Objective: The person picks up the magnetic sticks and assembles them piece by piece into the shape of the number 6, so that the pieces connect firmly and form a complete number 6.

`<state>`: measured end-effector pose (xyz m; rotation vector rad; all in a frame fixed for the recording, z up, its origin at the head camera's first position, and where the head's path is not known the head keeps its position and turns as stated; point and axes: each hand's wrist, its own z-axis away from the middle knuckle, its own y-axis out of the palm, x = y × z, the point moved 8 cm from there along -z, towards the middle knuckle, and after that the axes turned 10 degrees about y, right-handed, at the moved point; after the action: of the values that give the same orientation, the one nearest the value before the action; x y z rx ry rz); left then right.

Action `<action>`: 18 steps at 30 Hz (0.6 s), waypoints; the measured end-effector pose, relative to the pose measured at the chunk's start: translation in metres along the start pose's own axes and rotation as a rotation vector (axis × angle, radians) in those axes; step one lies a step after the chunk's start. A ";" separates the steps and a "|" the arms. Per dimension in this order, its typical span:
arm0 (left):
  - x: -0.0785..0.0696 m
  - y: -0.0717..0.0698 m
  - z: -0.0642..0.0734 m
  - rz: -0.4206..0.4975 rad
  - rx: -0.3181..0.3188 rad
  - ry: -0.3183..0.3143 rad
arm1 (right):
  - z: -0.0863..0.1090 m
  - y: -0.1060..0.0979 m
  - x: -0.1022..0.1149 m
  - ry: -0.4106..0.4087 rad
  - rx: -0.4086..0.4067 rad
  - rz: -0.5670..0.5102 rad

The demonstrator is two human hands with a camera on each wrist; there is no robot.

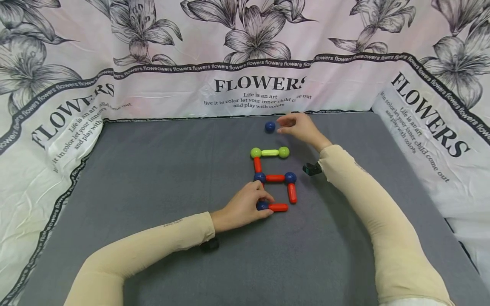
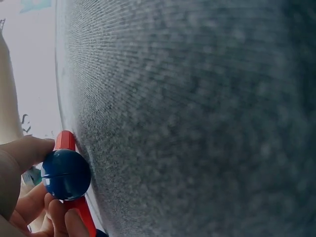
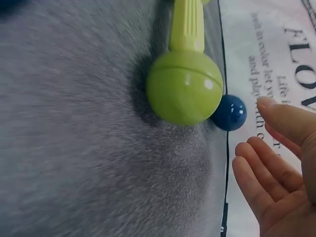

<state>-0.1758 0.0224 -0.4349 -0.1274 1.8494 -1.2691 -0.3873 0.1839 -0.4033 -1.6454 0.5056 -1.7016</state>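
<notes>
My left hand (image 1: 245,206) pinches a blue ball (image 2: 66,174) at the near left corner of a rod-and-ball figure. A red rod (image 1: 278,207) points right from that ball; another red rod (image 2: 81,212) runs away from it, partly hidden by the fingers. Farther up are two blue balls, the right one (image 1: 290,177) with a red rod (image 1: 292,193) hanging toward me, its near end apart from the lower rod. A green rod (image 1: 269,152) between two green balls (image 3: 185,88) tops the figure. Beside a loose blue ball (image 1: 270,127), my right hand (image 1: 300,127) holds nothing, fingers parted.
Grey cloth (image 1: 172,170) covers the table. A white flower-printed curtain (image 1: 252,93) rises along the back edge and both sides. Dark wrist cameras, one of them the right camera (image 1: 311,169), hang under the sleeves.
</notes>
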 end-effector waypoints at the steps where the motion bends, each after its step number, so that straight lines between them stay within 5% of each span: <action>1: 0.000 0.001 0.000 -0.004 0.006 -0.003 | -0.004 0.001 0.001 0.003 0.004 0.010; 18: -0.004 0.002 -0.002 -0.035 0.012 -0.002 | -0.037 0.031 0.018 -0.012 0.045 0.147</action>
<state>-0.1742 0.0266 -0.4336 -0.1550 1.8455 -1.3030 -0.4159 0.1430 -0.4168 -1.5470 0.5639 -1.5835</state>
